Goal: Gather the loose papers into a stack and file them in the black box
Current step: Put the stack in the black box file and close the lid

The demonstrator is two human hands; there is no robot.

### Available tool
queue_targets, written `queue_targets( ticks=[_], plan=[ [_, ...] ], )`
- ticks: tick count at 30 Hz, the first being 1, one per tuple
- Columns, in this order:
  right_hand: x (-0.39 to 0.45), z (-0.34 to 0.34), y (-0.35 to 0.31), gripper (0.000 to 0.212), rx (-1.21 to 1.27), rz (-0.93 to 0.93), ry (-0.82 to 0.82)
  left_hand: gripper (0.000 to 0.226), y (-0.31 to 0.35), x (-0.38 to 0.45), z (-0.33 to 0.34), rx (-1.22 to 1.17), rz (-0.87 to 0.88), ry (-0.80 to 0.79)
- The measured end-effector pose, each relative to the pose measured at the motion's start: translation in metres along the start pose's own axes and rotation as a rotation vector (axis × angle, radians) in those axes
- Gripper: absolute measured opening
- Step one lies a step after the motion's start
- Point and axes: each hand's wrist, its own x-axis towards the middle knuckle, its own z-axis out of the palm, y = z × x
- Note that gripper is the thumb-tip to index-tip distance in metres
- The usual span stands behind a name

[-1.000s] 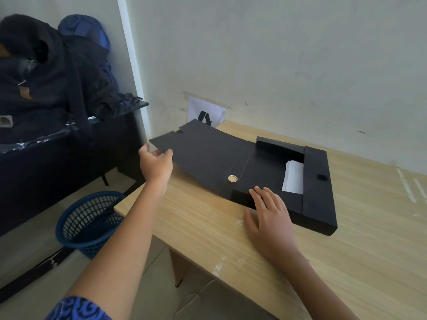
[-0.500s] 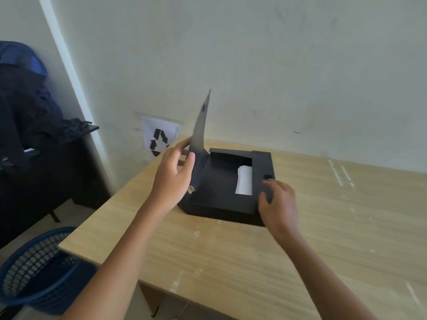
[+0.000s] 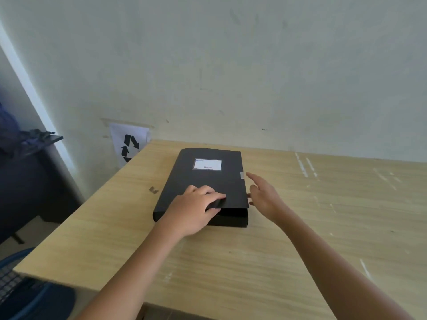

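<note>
The black box [image 3: 205, 179] lies flat on the wooden table [image 3: 300, 227], its lid folded down over the top and a white label [image 3: 207, 164] facing up. My left hand [image 3: 196, 209] grips the lid's near edge, fingers on top and thumb under it, where a small gap shows. My right hand [image 3: 263, 195] hovers just right of the box with fingers spread, holding nothing. The papers are hidden inside the box.
A pale wall stands right behind the table. A recycling sign [image 3: 129, 144] hangs on it at the left. A blue basket [image 3: 20, 287] sits on the floor past the table's left edge, and a dark bench [image 3: 25, 172] with bags stands further left.
My left hand swung the lid from lying open to the left, up through vertical and down over the box. The white papers are now covered. My right hand came off the box's right side.
</note>
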Motion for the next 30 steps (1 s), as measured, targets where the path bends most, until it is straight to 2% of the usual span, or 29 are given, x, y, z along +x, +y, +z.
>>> queue_targets(
  ticks=[4, 8, 10, 13, 16, 18, 23, 30],
  plan=[
    [-0.001, 0.009, -0.003, 0.046, -0.356, -0.160, -0.078, 0.051, -0.003, -0.001, 0.003, 0.112, 0.024, -0.015],
    [-0.003, 0.017, 0.004, 0.050, -0.526, -0.208, -0.071, 0.063, -0.011, -0.007, 0.001, 0.131, 0.031, -0.047],
    [-0.005, 0.019, 0.008, 0.059, -0.600, -0.257, -0.052, 0.067, -0.016, -0.011, 0.003, 0.157, -0.035, -0.040],
    [-0.013, 0.023, 0.016, 0.076, -0.575, -0.341, -0.091, 0.068, -0.022, -0.015, 0.010, 0.109, -0.153, -0.087],
    [-0.022, 0.026, 0.028, 0.096, -0.614, -0.372, -0.099, 0.065, -0.017, -0.013, 0.016, 0.116, -0.158, -0.087],
    [-0.025, 0.020, 0.036, 0.100, -0.657, -0.385, -0.065, 0.064, -0.009, -0.008, 0.022, 0.124, -0.148, -0.076],
    [-0.028, -0.025, 0.054, 0.099, -0.740, -0.361, -0.019, 0.062, 0.028, 0.013, 0.040, 0.140, -0.080, -0.041],
    [-0.027, -0.103, 0.080, 0.093, -0.867, -0.192, -0.024, 0.064, 0.101, 0.069, 0.061, 0.138, 0.029, -0.040]
  ],
)
